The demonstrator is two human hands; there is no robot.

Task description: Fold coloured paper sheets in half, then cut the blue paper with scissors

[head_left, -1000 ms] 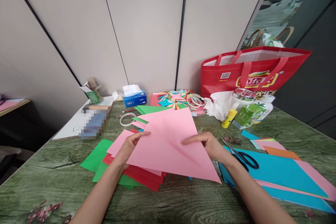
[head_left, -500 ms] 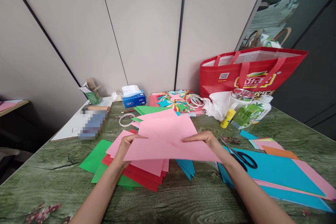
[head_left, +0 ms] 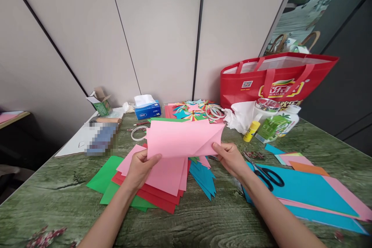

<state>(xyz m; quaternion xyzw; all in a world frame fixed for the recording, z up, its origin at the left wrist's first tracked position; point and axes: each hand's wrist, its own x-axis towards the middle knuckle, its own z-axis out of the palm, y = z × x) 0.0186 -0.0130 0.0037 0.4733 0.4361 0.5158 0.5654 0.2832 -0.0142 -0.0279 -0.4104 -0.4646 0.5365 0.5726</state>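
A pink sheet of paper (head_left: pixel 177 137) is held up above the table between both hands, with a diagonal fold showing at its right side. My left hand (head_left: pixel 142 166) pinches its lower left corner, thumb in front. At the lower right edge my right hand (head_left: pixel 229 155) grips it, also with the thumb in front. Beneath and to the left lies a fanned stack of pink paper (head_left: pixel 167 178), red paper (head_left: pixel 158 200) and green paper (head_left: pixel 106 174). Pointed blue paper pieces (head_left: pixel 203 180) lie under the sheet's right side.
Black-handled scissors (head_left: pixel 269 177) rest on blue sheets (head_left: pixel 308 190) at the right. Behind stand a yellow glue stick (head_left: pixel 251 131), a green carton (head_left: pixel 270 128), a red bag (head_left: pixel 244 89) and a blue tissue box (head_left: pixel 147 111). A tape roll (head_left: pixel 138 133) lies left of the held sheet.
The pink sheet, earlier tilted nearly flat with its front edge low, is now folded over and raised more upright. My thumbs now press on its front face.
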